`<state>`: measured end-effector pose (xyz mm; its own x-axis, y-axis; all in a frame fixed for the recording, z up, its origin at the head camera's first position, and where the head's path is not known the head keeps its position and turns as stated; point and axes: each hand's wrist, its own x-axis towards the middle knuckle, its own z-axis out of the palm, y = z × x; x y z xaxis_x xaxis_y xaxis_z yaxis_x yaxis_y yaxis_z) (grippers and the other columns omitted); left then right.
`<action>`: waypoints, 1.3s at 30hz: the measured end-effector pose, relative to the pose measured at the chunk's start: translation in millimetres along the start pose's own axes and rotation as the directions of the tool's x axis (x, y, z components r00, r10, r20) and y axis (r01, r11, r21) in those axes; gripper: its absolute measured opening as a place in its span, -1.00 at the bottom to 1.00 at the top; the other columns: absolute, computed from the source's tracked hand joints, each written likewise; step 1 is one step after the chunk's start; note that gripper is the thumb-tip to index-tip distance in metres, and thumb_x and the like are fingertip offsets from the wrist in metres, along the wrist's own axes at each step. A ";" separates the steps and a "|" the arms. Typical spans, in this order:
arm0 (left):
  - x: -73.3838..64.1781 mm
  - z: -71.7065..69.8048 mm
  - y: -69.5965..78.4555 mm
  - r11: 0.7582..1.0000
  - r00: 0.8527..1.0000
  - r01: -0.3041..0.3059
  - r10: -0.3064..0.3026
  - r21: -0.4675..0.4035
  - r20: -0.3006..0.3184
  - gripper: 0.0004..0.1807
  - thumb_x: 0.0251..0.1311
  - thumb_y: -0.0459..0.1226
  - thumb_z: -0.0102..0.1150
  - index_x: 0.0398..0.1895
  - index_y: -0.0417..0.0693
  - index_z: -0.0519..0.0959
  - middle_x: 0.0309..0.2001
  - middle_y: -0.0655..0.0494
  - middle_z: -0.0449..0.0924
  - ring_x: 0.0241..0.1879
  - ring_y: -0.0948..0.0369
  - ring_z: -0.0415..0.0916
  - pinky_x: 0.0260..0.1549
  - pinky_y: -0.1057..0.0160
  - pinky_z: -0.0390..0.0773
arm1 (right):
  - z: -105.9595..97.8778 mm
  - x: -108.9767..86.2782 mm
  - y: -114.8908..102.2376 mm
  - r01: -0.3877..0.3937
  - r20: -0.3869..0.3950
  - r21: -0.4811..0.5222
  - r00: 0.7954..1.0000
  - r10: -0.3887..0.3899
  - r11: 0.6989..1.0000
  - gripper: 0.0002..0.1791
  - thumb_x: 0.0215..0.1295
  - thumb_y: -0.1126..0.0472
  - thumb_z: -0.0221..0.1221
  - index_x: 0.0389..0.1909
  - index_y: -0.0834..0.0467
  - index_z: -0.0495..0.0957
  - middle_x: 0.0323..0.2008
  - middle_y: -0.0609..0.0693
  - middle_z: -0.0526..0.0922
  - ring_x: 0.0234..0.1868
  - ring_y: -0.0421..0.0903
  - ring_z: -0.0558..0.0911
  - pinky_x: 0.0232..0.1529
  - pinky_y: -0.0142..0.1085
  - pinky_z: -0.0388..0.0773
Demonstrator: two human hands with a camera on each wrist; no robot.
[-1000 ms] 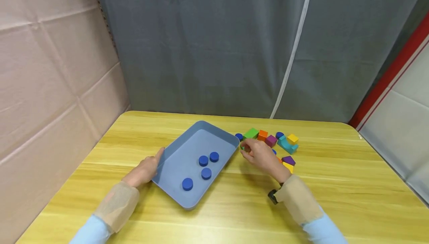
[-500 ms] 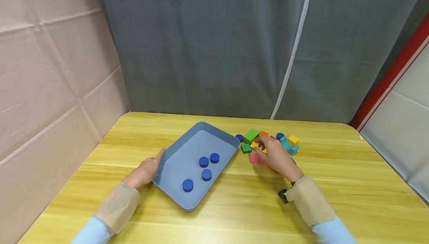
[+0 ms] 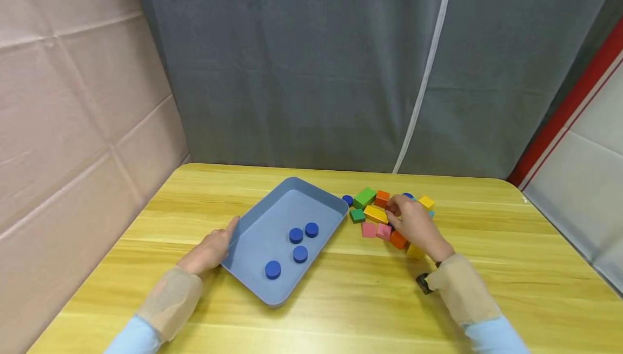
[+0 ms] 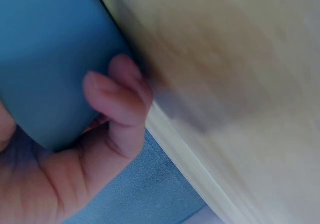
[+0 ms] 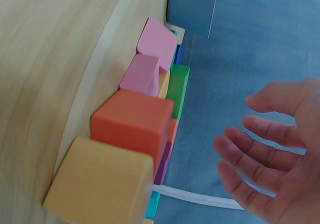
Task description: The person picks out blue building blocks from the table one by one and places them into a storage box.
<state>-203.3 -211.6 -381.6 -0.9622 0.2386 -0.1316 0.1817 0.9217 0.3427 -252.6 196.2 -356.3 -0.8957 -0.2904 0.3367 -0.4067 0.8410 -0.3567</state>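
Note:
My left hand [image 3: 208, 249] grips the left side of a blue-grey tray [image 3: 287, 202] on the table; in the left wrist view its fingers curl against the tray wall [image 4: 55, 79]. Several round blue blocks [image 3: 273, 269] lie inside the tray. To its right, my right hand [image 3: 417, 226] hovers over a cluster of coloured blocks, fingers loosely bent around nothing. Near its fingertips are a yellow block [image 3: 376, 214], an orange block [image 3: 382, 198] and a pink block [image 3: 384, 232]. The right wrist view shows an orange-red block [image 5: 132, 116] beside a tan-yellow block [image 5: 100, 176].
A green block [image 3: 364, 198], a dark green block [image 3: 357, 215] and a blue round block [image 3: 348, 200] sit by the tray's right corner. Another yellow block [image 3: 426, 203] lies behind my right hand. A grey curtain [image 3: 302, 73] hangs beyond the wooden table [image 3: 340, 311].
My right hand has moved rightward across the blocks, uncovering the dark green, yellow and pink ones. The left hand and the tray have stayed in place.

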 end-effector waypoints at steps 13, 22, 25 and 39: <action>0.8 1.6 -1.1 0.998 1.000 0.025 -0.024 -0.049 0.009 -0.18 -0.08 -0.62 -0.07 0.32 -0.37 -0.13 -0.04 -0.47 0.35 -0.01 -0.20 0.34 0.00 -0.15 0.29 | -0.8 -5.5 12.4 -0.024 0.101 -0.059 0.994 0.030 0.998 -0.78 0.04 0.29 0.20 -0.33 0.36 0.51 -0.41 0.17 0.58 -0.46 -0.02 0.54 -0.39 -0.18 0.56; -0.2 1.7 -0.9 1.000 1.000 -0.007 0.007 -0.009 -0.010 -0.20 -0.08 -0.62 -0.03 0.30 -0.41 -0.08 -0.13 -0.43 0.42 -0.08 -0.18 0.38 -0.05 -0.12 0.35 | 1.8 -10.1 18.1 -0.054 0.188 -0.048 0.980 0.062 0.997 -0.73 0.06 0.30 0.19 -0.24 0.40 0.50 -0.49 0.12 0.52 -0.62 -0.15 0.34 -0.61 -0.39 0.37; 0.1 2.4 -1.7 1.000 1.000 -0.009 0.009 -0.008 -0.014 -0.20 -0.09 -0.62 -0.04 0.30 -0.40 -0.08 -0.14 -0.42 0.42 -0.09 -0.16 0.39 -0.06 -0.11 0.36 | 3.2 -10.1 19.3 -0.058 0.199 -0.046 0.978 0.066 0.997 -0.73 0.07 0.30 0.18 -0.23 0.40 0.50 -0.52 0.07 0.49 -0.64 -0.16 0.33 -0.65 -0.42 0.32; 1.6 2.8 -2.1 1.000 1.000 0.001 -0.001 -0.023 -0.009 -0.21 -0.08 -0.62 -0.07 0.30 -0.40 -0.09 -0.11 -0.42 0.41 -0.06 -0.17 0.38 -0.03 -0.12 0.34 | 8.1 -5.2 19.7 -0.106 0.239 -0.033 0.965 0.111 0.994 -0.69 0.07 0.26 0.19 -0.24 0.43 0.50 -0.57 0.05 0.49 -0.68 -0.18 0.33 -0.69 -0.43 0.31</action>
<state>-204.7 -212.3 -385.0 -0.9640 0.2352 -0.1239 0.1764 0.9145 0.3641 -257.4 210.6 -372.2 -0.9521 -0.2960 0.0772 -0.3034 0.8818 -0.3612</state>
